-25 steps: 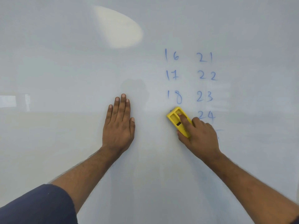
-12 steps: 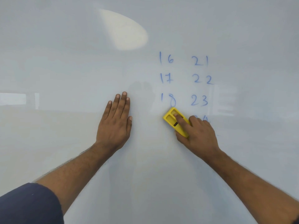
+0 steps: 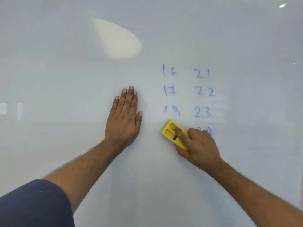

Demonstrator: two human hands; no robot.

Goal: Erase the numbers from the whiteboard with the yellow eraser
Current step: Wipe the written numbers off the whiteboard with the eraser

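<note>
My right hand point(image 3: 199, 145) clamps the yellow eraser point(image 3: 174, 134) flat on the whiteboard point(image 3: 65, 71), just below the half-wiped 18 point(image 3: 172, 110). Six numbers above remain, 24 point(image 3: 207, 130) partly hidden. The eraser has crept upward since a second ago. My left hand point(image 3: 123, 118) lies open beside it.

I see a yellow eraser point(image 3: 170, 132) with a black mark, blue numbers point(image 3: 188, 92) above it, a pale grey-white whiteboard point(image 3: 65, 79), a navy sleeve point(image 3: 32, 205).
</note>
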